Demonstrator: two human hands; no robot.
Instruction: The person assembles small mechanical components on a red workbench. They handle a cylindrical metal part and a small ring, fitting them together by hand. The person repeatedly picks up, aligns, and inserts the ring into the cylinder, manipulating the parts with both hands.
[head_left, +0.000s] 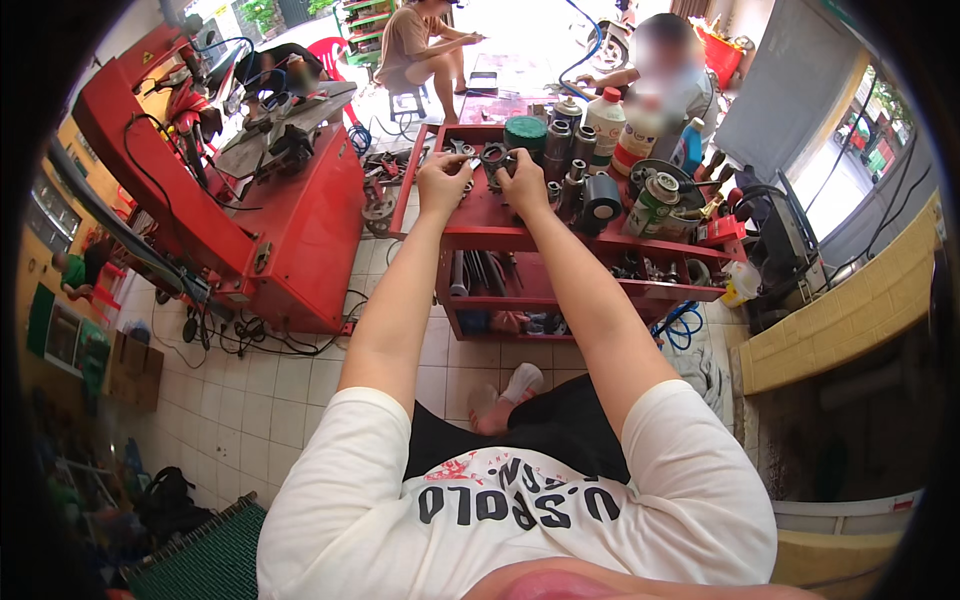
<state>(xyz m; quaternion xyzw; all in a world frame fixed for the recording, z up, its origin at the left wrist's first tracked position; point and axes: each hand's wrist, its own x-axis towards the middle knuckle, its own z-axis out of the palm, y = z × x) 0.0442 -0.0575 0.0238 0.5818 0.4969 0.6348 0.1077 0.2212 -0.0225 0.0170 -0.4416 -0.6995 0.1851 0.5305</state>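
Head view, looking down along both outstretched arms to a red tool cart. The left forearm rises from the lower edge and leans slightly rightward toward its hand; the right forearm slants inward to the left, so that the hands converge above the cart's top tray. The left hand is curled, back upward, with thumb and forefinger directed to the right and brought near each other; whether anything lies clamped between them cannot be told. The right hand is bent around the right side of a dark metal part, its thumb and fingers closed on that edge. The part, compact and roughly ring-shaped, lies between the two hands, over the far left portion of the tray; its opening appears turned up toward the viewer. Its outline is too small and too partly covered to settle a long axis. Just beyond the right hand stand a green round tin and upright metal cylinders; to its right, a dark cylinder and a green-and-white can.
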